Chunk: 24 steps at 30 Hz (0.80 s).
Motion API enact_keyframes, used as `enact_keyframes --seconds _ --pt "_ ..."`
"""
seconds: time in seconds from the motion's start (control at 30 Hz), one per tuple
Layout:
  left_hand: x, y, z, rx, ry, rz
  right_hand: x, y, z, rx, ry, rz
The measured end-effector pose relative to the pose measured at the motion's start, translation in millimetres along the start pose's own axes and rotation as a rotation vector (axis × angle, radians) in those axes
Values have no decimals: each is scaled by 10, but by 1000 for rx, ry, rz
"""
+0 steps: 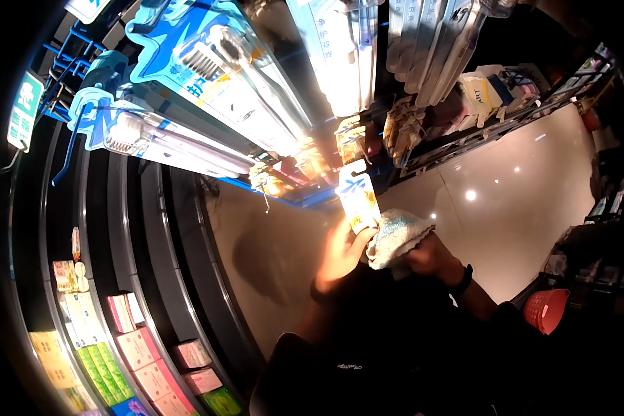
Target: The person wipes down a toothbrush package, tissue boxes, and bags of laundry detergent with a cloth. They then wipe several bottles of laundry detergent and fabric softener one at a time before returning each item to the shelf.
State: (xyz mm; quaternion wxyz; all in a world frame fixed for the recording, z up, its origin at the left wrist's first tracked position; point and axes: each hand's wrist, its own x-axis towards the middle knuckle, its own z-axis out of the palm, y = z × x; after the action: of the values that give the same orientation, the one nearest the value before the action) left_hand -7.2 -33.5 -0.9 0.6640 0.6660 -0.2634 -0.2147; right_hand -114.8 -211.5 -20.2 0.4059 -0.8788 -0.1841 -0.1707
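Observation:
My left hand (341,251) pinches a small flat hanging pack (359,200) by its lower end. The pack has a hook-shaped top, and its print is too bright to read. My right hand (431,256) is closed on a fluffy white and pale blue cloth (398,237), held right beside the pack. Some of the right fingers are hidden behind the cloth. Above both hands hang toothbrush packs (232,87) on a display rack, and other small packs (351,139) hang just past the held one.
Dark shelves (173,243) curve down the left, with stacked boxes (100,367) low on them. A green and white sign (25,111) hangs at far left. Pale shiny floor (492,201) lies beyond the hands. A red basket (546,310) is at the right, near more shelving.

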Motion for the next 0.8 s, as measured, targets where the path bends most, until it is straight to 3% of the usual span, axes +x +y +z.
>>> enact_keyframes --seconds 0.03,0.1,0.13,0.23,0.27,0.33,0.37,0.47,0.63,0.8 --pt "24 -76 -37 22 -32 -13 3 -8 -11 -105 0 -41" --pt "49 -211 -82 38 -68 -75 -43 -138 -5 401 60 448" --pt "64 -280 -92 51 -83 -51 -33 -186 0 469 106 547" --pt "154 -300 -93 52 -49 38 -66 -254 -32 419 214 708" --pt "183 -254 -81 58 -25 39 -186 -218 2 379 335 614" --pt "250 -323 -77 103 -5 65 -419 -118 35 506 446 707" --pt "297 -365 -78 127 7 83 -521 -75 20 327 436 641" --pt "409 -428 -63 194 6 118 -495 -100 102 540 711 658" --pt "601 -529 -9 276 75 186 -550 -229 58 628 693 750" --pt "741 -537 4 281 159 97 -628 -187 111 648 668 762"
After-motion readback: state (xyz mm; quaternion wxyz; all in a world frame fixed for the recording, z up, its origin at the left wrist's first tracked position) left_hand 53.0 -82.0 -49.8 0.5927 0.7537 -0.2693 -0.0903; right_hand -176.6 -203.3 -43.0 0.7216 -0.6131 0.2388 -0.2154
